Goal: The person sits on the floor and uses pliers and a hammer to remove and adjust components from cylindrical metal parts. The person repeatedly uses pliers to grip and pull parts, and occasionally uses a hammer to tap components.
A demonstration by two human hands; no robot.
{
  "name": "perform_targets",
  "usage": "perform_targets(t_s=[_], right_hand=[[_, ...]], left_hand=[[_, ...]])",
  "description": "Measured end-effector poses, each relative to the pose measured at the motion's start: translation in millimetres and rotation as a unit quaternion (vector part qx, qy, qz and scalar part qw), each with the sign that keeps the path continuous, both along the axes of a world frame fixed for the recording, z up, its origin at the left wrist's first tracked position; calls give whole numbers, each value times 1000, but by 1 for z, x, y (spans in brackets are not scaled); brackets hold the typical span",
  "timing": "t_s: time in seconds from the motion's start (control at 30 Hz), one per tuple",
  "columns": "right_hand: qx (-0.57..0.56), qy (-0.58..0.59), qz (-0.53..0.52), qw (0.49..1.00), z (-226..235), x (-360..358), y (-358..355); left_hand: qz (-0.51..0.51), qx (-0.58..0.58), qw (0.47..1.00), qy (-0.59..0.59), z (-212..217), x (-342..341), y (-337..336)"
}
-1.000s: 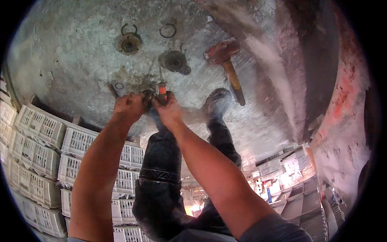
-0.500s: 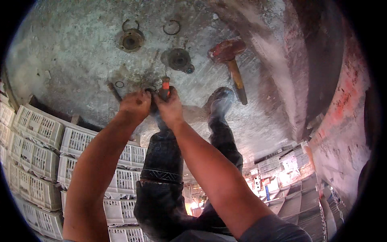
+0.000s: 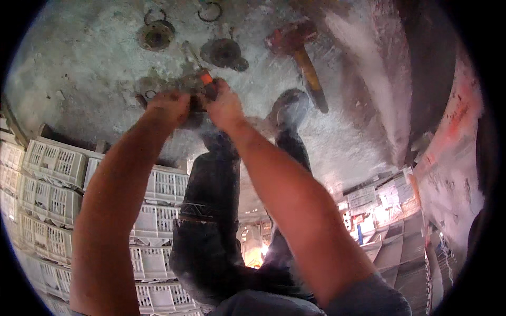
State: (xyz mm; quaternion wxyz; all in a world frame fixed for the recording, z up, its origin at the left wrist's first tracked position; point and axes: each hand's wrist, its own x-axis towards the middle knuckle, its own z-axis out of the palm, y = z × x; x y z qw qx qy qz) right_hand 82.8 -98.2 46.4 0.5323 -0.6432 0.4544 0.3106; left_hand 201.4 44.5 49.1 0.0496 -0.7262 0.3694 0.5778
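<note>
My right hand [image 3: 224,108] is closed round the orange-and-dark handle of a screwdriver [image 3: 206,78]. Its thin shaft points away and to the left, over the floor. Just left of it, my left hand [image 3: 171,108] is closed at a dark piece [image 3: 196,103] lying between the two hands, too blurred to name. Beside the left fingers are a small ring [image 3: 151,94] and the end of a short rod [image 3: 141,101]. Beyond the hands lie two round flanged metal parts, the left one [image 3: 157,35] and the right one [image 3: 224,53].
An open ring [image 3: 210,11] and another [image 3: 155,16] lie at the far side. A sledgehammer [image 3: 300,45] with a wooden handle rests at right, near a concrete ledge [image 3: 377,68]. White slatted crates [image 3: 52,158] are stacked at left. My shoe [image 3: 293,105] stands on the floor.
The screwdriver has swung from nearly upright to leaning left, its shaft now showing clear of the hands. The whole view has shifted, so the floor parts and hammer sit higher in it.
</note>
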Motion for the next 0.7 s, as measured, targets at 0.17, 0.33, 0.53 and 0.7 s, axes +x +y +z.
perform_targets(t_s=[0.17,0.33,0.53,0.7], right_hand=[[4,-1,113,994,12,-10,-42],[32,62,156,985,31,-11,-52],[28,74,207,975,50,-24,-53],[44,60,228,971,50,-39,-45]], left_hand=[[139,168,970,104,6,15,-19],[166,218,961,42,-17,3,0],[45,236,969,55,-14,5,-23],[-30,208,976,49,-12,13,-24]])
